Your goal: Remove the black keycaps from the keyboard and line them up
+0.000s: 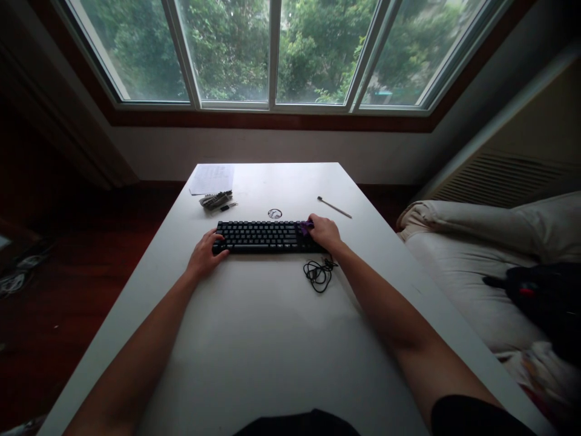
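Observation:
A black keyboard (263,236) lies flat across the white table, its rows of keys facing up. At its left end, my left hand (207,254) grips the case, fingers over the far side and thumb along the near corner. My right hand (324,231) is closed on a small purple cloth (305,227), pressed against the keys toward the right end. The wrist and palm hide part of that end. Just below it a coiled black cable (318,274) rests on the table, near my right forearm.
Behind the keyboard are a round thin item (275,213), a thin brush-like stick (334,207), and a greyish bundle (216,201) beside small dark pieces (228,207). Paper (212,179) lies at the table's (254,339) far left corner. A pale sofa (458,266) stands to the right.

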Available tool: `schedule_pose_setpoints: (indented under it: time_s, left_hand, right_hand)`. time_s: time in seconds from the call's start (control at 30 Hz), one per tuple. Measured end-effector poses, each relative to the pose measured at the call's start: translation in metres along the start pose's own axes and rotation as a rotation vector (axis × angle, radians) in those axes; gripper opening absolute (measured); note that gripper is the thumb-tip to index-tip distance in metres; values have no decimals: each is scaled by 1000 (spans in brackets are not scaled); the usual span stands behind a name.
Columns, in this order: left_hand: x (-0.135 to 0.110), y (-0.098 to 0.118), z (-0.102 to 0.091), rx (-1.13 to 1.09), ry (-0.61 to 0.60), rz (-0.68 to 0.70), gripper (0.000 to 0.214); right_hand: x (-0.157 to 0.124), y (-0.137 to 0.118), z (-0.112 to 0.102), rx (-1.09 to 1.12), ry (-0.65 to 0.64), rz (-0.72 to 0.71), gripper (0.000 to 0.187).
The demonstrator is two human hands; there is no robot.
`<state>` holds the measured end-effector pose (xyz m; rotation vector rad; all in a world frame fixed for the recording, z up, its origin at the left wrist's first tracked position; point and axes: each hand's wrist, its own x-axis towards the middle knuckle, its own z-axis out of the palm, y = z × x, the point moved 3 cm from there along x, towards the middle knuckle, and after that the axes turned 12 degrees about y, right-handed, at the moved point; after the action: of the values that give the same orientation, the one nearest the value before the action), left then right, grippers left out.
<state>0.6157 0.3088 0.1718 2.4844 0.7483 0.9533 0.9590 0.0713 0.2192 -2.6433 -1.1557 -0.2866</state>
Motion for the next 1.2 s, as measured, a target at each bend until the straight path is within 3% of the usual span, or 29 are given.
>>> schedule_pose_setpoints:
  time_s: [0.17,0.3,0.43,0.7,0.83,1.03,1.2]
  left_hand:
    - [0,1,1,-3,2,-9,35]
    - [1,1,2,1,8,0,36]
    - [1,0,3,-6,10,11,36]
    - [0,0,2,3,7,15,36]
    - [1,-1,2,10,7,6,36]
    - [0,0,4,-3,6,11,36]
    - [1,1,4,5,-4,15,36]
  right_hand:
    - [5,15,-3,47,71,95,28]
    - [4,3,6,125,86,2,35]
    - [0,-8,12,59,84,-39,32]
    - [1,24,-4,-64,134,89,21]
    - [-1,15,-8,7,216,23,26]
    - [-8,-16,3,82,104,-55,21]
    - [-3,1,2,19,66,35,20]
